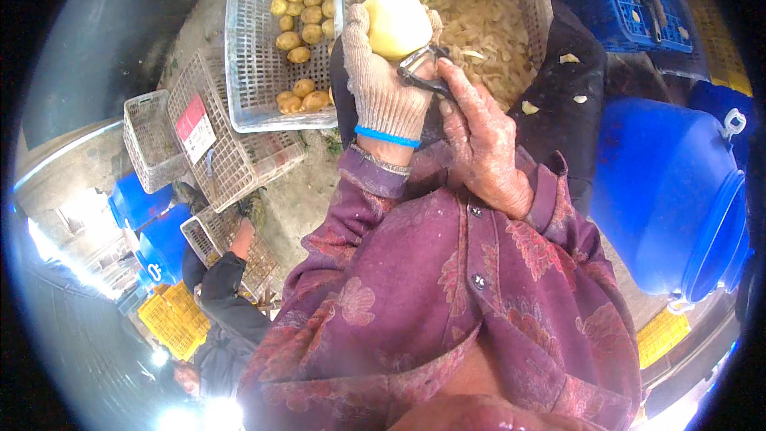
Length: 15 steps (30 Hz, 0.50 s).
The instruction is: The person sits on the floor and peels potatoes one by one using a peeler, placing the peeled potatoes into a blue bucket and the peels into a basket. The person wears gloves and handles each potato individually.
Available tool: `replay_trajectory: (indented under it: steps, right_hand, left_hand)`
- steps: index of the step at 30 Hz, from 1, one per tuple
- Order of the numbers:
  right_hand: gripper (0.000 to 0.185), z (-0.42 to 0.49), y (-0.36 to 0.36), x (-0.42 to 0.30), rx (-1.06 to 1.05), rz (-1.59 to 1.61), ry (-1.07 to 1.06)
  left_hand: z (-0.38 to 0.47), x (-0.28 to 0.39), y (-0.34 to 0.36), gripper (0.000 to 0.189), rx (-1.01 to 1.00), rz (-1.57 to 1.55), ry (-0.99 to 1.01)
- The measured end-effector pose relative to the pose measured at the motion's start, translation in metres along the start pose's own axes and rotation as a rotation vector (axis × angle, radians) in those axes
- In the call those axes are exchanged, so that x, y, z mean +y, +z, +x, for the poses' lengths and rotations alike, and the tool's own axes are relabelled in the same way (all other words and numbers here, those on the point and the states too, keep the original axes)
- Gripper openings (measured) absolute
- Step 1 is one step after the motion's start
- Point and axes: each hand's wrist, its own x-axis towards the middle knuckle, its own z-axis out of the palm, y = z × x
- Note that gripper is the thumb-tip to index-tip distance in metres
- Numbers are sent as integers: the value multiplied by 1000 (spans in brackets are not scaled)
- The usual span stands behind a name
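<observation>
My left hand (383,84), in a beige knit glove with a blue cuff edge, grips a peeled potato (400,24). The potato's surface is pale and smooth, without visible skin. In my bare right hand (482,131) is a peeler (419,69) with a dark frame. Its blade lies at or very near the potato's lower side; I cannot tell if it touches. Beyond my hands stands a crate full of peelings (491,24), with some green scraps at its far left. To its left, a light-blue plastic crate (239,72) holds several unpeeled potatoes (311,14).
Peel bits lie on my dark trouser leg (562,84). Blue plastic barrels (658,191) stand at right, below an upturned blue crate (604,6) bearing a tool. At left are white crates (152,137), one with a printed card (195,127), and a co-worker (224,305).
</observation>
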Motion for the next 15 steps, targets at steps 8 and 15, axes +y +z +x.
replay_trajectory:
  steps: [8, 15]
  right_hand:
    - [50, 16, 1, -11, -1, -96, -17]
    - [48, 8, -11, -12, -22, -34, 18]
  left_hand:
    - [2, 1, -6, 43, -35, 110, 103]
    - [-4, -2, 1, 48, -38, 95, 75]
